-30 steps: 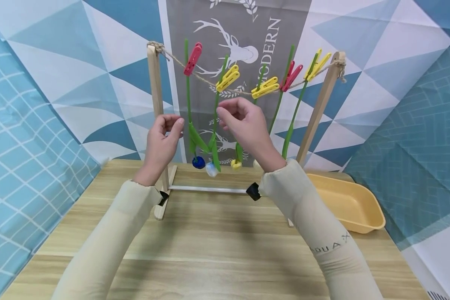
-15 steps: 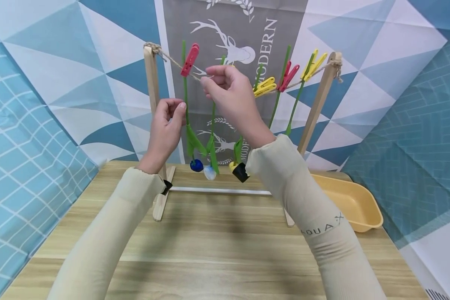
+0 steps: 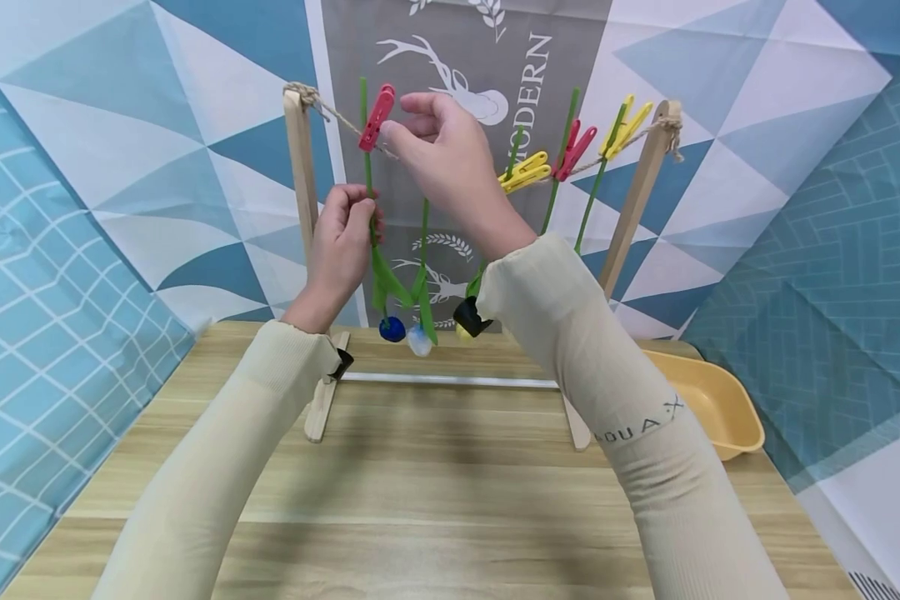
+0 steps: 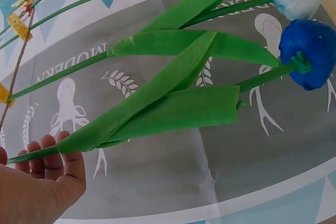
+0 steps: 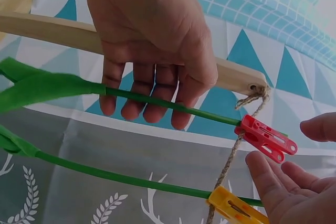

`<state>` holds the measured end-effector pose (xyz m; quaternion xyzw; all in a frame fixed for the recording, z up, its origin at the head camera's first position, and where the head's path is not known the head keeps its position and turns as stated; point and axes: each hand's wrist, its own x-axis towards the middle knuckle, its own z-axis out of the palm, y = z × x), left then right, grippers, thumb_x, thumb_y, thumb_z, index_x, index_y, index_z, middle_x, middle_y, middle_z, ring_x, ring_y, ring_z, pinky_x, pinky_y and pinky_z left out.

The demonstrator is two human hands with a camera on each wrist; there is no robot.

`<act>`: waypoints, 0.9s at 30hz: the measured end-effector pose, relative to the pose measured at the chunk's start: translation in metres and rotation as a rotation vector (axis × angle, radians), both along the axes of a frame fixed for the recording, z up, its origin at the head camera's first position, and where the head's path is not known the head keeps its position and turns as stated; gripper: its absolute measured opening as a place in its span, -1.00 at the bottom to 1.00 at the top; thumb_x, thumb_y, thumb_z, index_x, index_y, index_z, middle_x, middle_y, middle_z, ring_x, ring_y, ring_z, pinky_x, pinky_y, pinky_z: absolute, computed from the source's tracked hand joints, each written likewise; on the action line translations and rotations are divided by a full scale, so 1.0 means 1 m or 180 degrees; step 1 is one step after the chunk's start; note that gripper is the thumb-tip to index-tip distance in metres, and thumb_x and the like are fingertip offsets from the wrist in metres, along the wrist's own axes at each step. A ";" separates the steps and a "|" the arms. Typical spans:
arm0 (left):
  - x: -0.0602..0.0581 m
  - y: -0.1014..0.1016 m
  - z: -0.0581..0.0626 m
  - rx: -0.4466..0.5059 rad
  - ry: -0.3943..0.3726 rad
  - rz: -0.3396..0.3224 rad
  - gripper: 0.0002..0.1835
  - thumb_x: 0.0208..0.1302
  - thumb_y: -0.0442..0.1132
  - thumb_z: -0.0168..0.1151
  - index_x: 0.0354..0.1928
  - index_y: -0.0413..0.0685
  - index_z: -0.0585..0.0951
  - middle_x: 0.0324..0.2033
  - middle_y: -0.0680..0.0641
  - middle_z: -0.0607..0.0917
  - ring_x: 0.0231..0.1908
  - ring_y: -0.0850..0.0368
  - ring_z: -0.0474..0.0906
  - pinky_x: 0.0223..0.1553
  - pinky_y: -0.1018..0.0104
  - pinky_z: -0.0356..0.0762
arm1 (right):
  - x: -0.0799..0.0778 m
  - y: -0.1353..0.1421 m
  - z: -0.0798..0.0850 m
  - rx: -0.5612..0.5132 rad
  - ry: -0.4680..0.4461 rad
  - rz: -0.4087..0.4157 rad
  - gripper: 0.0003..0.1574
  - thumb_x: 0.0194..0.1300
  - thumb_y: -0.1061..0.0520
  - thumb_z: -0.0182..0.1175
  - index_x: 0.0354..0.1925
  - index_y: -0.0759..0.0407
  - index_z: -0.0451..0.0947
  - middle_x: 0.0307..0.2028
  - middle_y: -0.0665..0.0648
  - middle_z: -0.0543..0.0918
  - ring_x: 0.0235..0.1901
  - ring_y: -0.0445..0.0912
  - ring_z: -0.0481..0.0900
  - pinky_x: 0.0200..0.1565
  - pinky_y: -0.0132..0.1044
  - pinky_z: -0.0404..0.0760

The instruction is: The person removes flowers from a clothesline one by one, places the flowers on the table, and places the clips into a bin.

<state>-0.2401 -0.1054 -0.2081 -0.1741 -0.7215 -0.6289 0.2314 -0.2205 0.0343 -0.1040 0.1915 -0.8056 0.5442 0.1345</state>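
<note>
An artificial blue tulip (image 3: 392,329) hangs head down from a twine line, its stem held there by a red clothespin (image 3: 377,117). My left hand (image 3: 341,237) pinches the stem lightly below the clip, fingers behind it and the thumb in front. In the right wrist view, my right hand (image 5: 296,182) surrounds the clothespin's free end, thumb and fingers spread apart on either side, a fingertip close beside it. A pale blue and white tulip (image 3: 419,340) hangs next to it; its yellow clothespin (image 5: 236,205) is hidden behind my right hand in the head view.
The twine runs between two wooden posts, left (image 3: 302,158) and right (image 3: 641,196). More stems hang from a yellow clothespin (image 3: 525,172), a red one (image 3: 576,150) and another yellow one (image 3: 627,129). A white crossbar (image 3: 450,381) joins the feet. A yellow-orange tray (image 3: 742,417) stands right.
My right hand has moved up and left, past the yellow clip, to the red clothespin. My left hand has risen and moved right onto the blue tulip's stem.
</note>
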 end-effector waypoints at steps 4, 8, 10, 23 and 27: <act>-0.001 0.002 0.000 0.0066 0.0030 0.0016 -0.77 0.44 -0.21 -0.26 -0.07 -0.18 0.35 -0.31 0.09 0.43 -0.34 0.05 0.40 -0.26 0.34 0.44 | -0.002 -0.002 0.005 0.0018 -0.0080 -0.0016 -0.44 0.29 0.02 0.13 0.23 0.09 0.34 -0.02 0.07 0.60 -0.04 -0.21 0.54 -0.10 -0.44 0.52; -0.003 0.002 0.000 0.0112 0.0074 0.0013 -0.81 0.44 -0.23 -0.27 -0.13 -0.12 0.35 -0.39 0.06 0.40 -0.41 0.09 0.35 -0.30 0.35 0.39 | -0.004 -0.005 0.009 0.0047 -0.0174 -0.0011 -0.41 0.30 0.02 0.12 0.27 0.08 0.30 0.00 0.07 0.60 -0.04 -0.21 0.54 -0.11 -0.43 0.54; -0.004 0.003 -0.001 0.0121 0.0085 0.0001 -0.81 0.44 -0.24 -0.28 -0.15 -0.13 0.35 -0.41 0.05 0.38 -0.45 0.12 0.31 -0.33 0.35 0.35 | -0.005 -0.006 0.011 0.0076 -0.0211 -0.0015 -0.39 0.30 0.02 0.12 0.28 0.07 0.29 0.00 0.07 0.59 -0.04 -0.20 0.54 -0.11 -0.43 0.54; -0.004 0.006 0.000 0.0000 0.0117 0.0095 -0.83 0.45 -0.25 -0.39 -0.21 0.00 0.27 -0.39 0.05 0.28 -0.48 0.21 0.16 -0.38 0.40 0.14 | -0.015 -0.014 0.014 0.0053 -0.0219 0.0024 -0.37 0.32 0.08 0.11 0.31 0.13 0.26 0.11 0.08 0.53 0.06 -0.21 0.49 -0.07 -0.49 0.54; -0.005 0.007 0.000 -0.0020 0.0166 0.0119 -0.83 0.44 -0.26 -0.40 -0.22 -0.02 0.26 -0.40 0.06 0.26 -0.47 0.21 0.13 -0.37 0.39 0.11 | -0.016 -0.014 0.017 0.0065 -0.0216 -0.0028 -0.38 0.33 0.07 0.10 0.32 0.11 0.26 0.14 0.06 0.53 0.08 -0.24 0.51 0.01 -0.53 0.49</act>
